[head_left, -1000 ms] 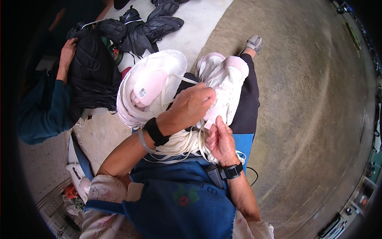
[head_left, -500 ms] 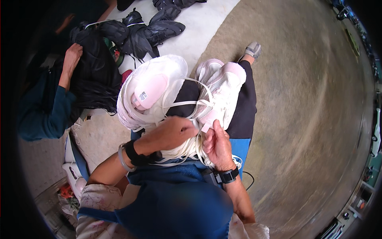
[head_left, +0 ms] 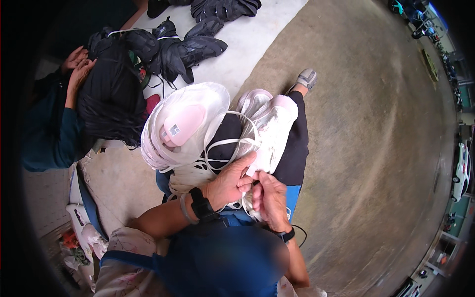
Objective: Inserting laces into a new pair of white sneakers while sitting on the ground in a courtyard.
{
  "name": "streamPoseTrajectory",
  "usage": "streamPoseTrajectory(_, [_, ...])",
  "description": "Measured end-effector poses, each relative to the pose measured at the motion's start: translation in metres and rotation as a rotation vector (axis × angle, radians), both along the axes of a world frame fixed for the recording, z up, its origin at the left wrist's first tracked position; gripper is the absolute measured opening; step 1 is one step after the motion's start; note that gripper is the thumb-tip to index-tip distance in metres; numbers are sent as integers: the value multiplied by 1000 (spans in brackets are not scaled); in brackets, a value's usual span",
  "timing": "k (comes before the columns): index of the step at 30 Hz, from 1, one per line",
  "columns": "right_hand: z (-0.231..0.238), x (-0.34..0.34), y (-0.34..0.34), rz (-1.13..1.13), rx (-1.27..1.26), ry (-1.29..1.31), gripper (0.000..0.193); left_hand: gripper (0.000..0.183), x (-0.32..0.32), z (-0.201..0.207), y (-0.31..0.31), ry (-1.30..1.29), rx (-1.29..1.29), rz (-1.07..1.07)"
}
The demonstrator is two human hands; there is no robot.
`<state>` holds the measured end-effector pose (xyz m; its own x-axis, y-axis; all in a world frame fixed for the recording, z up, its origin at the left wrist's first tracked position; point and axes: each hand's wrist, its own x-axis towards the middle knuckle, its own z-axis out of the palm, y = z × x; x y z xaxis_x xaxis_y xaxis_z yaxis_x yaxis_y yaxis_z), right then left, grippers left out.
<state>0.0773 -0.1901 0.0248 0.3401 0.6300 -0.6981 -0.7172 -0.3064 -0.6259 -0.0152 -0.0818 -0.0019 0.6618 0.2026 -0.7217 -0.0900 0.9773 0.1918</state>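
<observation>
A white and pale pink shoe upper [head_left: 269, 133] lies across my lap, with a second one partly behind it at its far left. My left hand [head_left: 231, 182] pinches the pale tongue tab at its near end between thumb and finger. Close against it, my right hand [head_left: 271, 199] is closed with fingertips pressed together beside the tab; what they hold is too small to make out. White shoelaces [head_left: 190, 177] lie bunched on my lap beneath my hands, and a loose lace loops over the upper. Left of it sits a nested stack of white and pink shoe uppers [head_left: 184, 121].
Another person's hands [head_left: 79, 69] rest at a large bundle of black laces [head_left: 111, 94] on the left. Several black shoe uppers [head_left: 185, 47] lie on a white surface [head_left: 260, 37] at the back. Concrete floor [head_left: 366, 148] stretches to the right, with parked vehicles along its far edge.
My left hand has moved right and taken hold of the tongue tab. My right hand has shifted slightly nearer me, off the tab's far side. The other person's second hand has come into view.
</observation>
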Motion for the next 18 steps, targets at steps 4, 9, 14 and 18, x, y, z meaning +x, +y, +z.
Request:
streamPoseTrajectory(4, [12, 15, 4, 38, 66, -557, 21, 14, -1, -12, 3, -38, -49, 10])
streamPoseTrajectory(9, [5, 27, 26, 198, -16, -1170, 14, 18, 7, -12, -1, -18, -29, 21])
streamPoseTrajectory(14, [-2, 27, 32, 186, -12, -1240, 14, 19, 20, -5, 2, 75, -31, 85])
streamPoseTrajectory(18, [-1, 27, 35, 152, -27, -1188, 14, 21, 25, 1, 3, 149, -27, 100])
